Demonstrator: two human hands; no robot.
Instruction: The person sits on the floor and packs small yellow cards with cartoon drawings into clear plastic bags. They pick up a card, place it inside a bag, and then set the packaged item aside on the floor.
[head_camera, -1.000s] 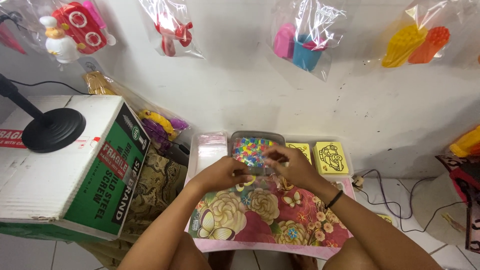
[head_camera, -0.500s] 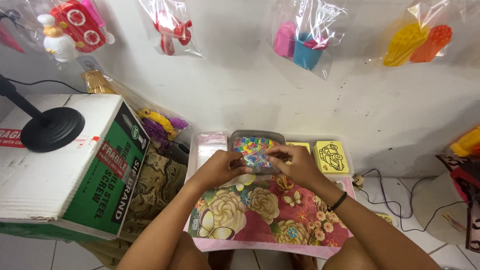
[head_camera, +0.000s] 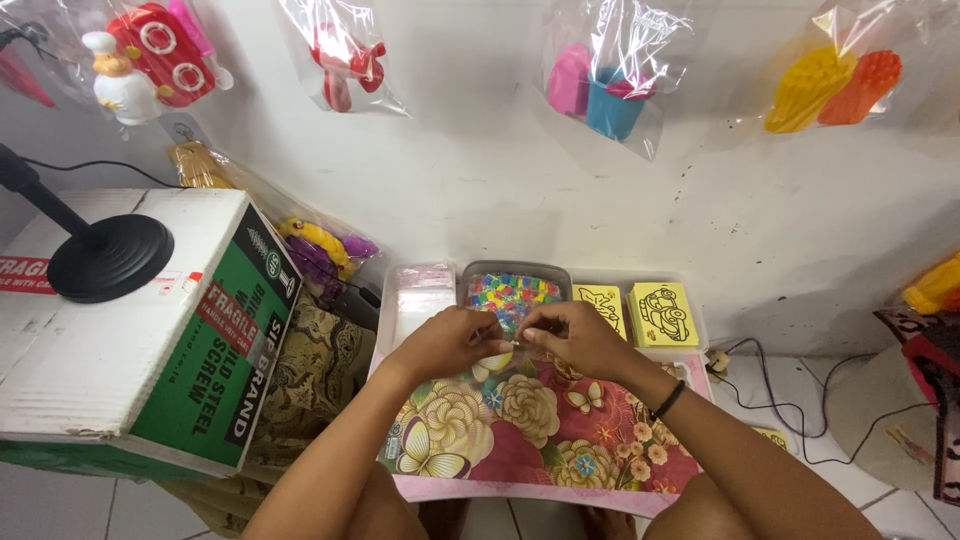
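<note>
Together, the left hand and right hand meet fingertip to fingertip, fingers curled, pinching a small clear plastic bag between them. Whether anything lies inside the bag cannot be told. Under both hands lies a floral worktop in pink with butterflies. Just beyond the hands sits a tray of coloured beads; to its left a stack of clear bags, to its right two yellow picture cards. Further left of the left hand stands a green-and-white cardboard box bearing a black lamp base. Bagged toys hang on the wall beyond.
</note>
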